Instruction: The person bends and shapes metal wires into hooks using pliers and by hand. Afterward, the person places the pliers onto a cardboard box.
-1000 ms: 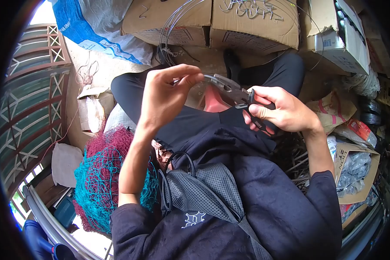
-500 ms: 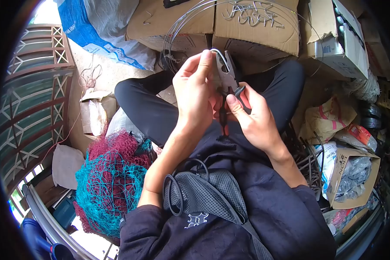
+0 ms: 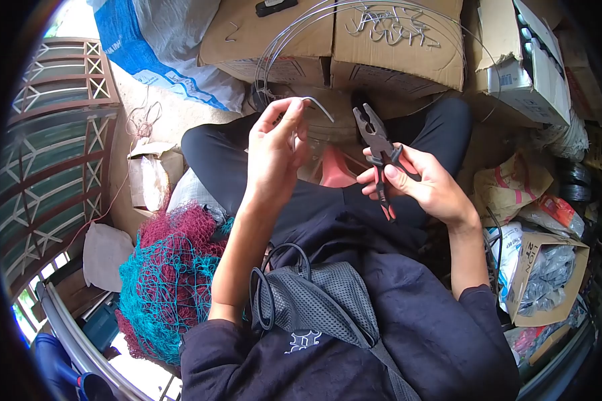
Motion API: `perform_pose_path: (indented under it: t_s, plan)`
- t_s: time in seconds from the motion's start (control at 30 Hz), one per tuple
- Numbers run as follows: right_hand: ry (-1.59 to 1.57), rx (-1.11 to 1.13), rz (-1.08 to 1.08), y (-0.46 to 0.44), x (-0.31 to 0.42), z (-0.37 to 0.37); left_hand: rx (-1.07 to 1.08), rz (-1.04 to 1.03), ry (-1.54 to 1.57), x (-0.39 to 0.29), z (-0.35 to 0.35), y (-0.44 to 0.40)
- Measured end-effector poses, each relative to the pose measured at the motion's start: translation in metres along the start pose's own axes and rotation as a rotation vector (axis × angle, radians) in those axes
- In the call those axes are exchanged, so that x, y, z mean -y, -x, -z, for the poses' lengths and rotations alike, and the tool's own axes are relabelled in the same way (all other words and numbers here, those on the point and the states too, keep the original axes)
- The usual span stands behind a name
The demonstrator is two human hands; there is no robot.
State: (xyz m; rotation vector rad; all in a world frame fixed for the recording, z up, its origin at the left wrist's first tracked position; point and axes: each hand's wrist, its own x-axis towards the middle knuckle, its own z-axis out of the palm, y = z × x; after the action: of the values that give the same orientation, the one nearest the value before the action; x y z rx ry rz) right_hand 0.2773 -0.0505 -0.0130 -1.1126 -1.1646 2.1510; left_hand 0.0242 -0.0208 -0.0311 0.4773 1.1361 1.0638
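Observation:
Between thumb and fingers, my left hand pinches a metal wire whose free end curves out to the right. My right hand grips a pair of pliers with red and black handles; its jaws point up and away from me, apart from the wire. Beyond my hands, a loose wire coil arches over the cardboard boxes. Several bent wire hooks lie in a pile on the right-hand box, and a single hook rests on the left one.
A heap of maroon and teal netting sits at my left. At my right stands an open carton of grey plastic-wrapped items. A pinkish-red object lies between my crossed legs. Slatted panels line the far left.
My hands have moved apart. The pliers have come away from the wire and shifted right, while my left hand has moved slightly left and down with the wire.

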Motion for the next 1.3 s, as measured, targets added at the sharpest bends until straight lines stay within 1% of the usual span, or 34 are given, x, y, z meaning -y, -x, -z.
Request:
perform_pose_path:
  t_s: [0.1,0.2,0.4,0.5,0.6,0.7,0.83,0.93,1.03,1.23,1.3]
  plan:
    - [-0.135,0.013,-0.083,0.003,0.008,-0.003,0.048,0.019,0.023,0.003,-0.002,0.002]
    - [-0.138,0.053,-0.069,0.002,0.009,-0.005,0.111,0.025,0.111,0.009,-0.005,0.002]
    - [-0.094,0.087,-0.099,0.001,0.003,0.000,0.193,0.035,0.146,0.007,-0.008,0.005]
    - [-0.077,0.096,-0.113,0.004,0.001,0.004,0.162,-0.001,0.151,0.006,-0.007,0.005]
    - [-0.071,0.123,-0.076,0.004,-0.002,0.005,0.122,0.015,0.088,0.003,-0.011,0.009]
    - [-0.073,0.140,-0.079,0.000,0.002,0.004,0.136,-0.004,0.019,0.005,-0.016,0.013]
    - [-0.072,0.143,-0.084,-0.004,0.004,0.004,0.163,0.029,0.053,0.007,-0.019,0.016]
    - [-0.072,0.139,-0.081,-0.004,0.004,0.005,0.138,0.005,0.048,0.009,-0.021,0.016]
    - [-0.061,0.140,-0.073,-0.002,0.005,0.003,0.049,-0.014,0.033,0.009,-0.026,0.017]
    - [-0.063,0.142,-0.052,-0.003,0.004,0.002,0.168,-0.025,0.088,0.011,-0.019,0.019]
    - [-0.056,0.136,-0.048,-0.004,0.005,0.002,0.120,-0.064,0.068,0.012,-0.020,0.020]
